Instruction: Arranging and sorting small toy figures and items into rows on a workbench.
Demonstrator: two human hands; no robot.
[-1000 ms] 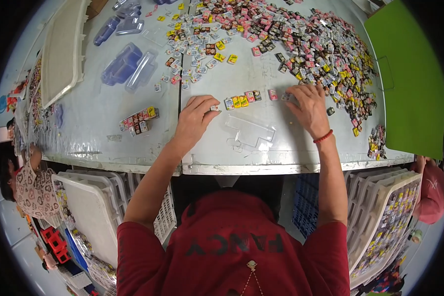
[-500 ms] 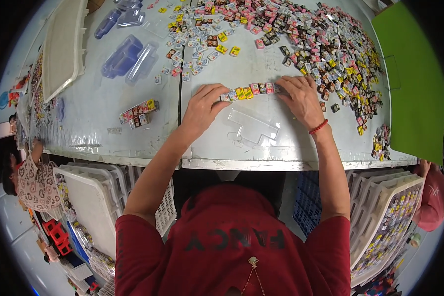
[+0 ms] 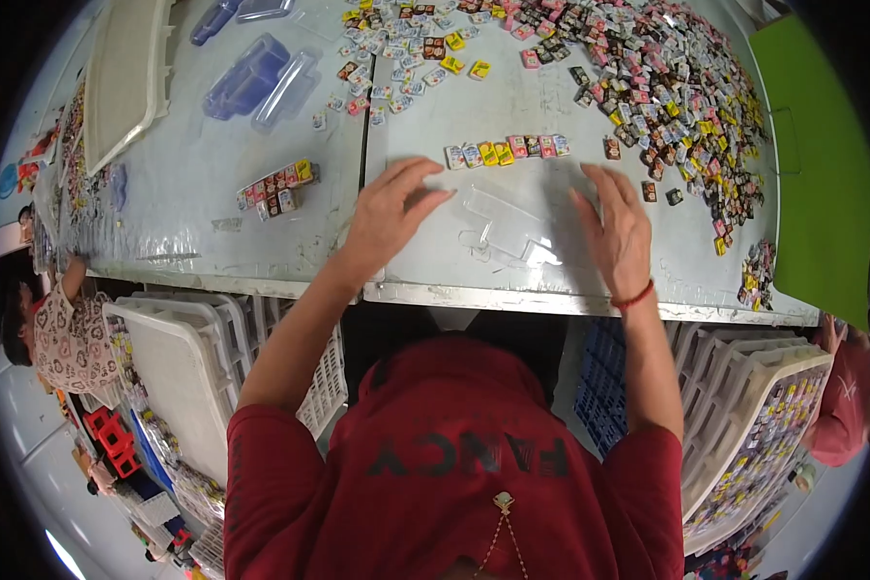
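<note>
A short row of small coloured boxes [image 3: 506,152], white, yellow, pink and dark, lies side by side on the table in front of me. My left hand [image 3: 393,208] is just short of the row's left end, fingers apart and holding nothing. Near the row's right end, my right hand [image 3: 614,227] is likewise open and touches none of the boxes. Between my hands lies a clear plastic tray [image 3: 502,222] with a stepped outline. Further left sits a packed block of similar little boxes [image 3: 278,188].
A large heap of small boxes [image 3: 648,87] covers the far right, with looser ones [image 3: 406,58] at the far middle. Bluish clear plastic trays [image 3: 251,82] lie far left. A green board [image 3: 812,164] borders the right. Stacked white crates [image 3: 744,425] stand below; other people work at both sides.
My hands have let go of the row's two ends and drawn back toward me, opening apart. The row stays lined up on the table.
</note>
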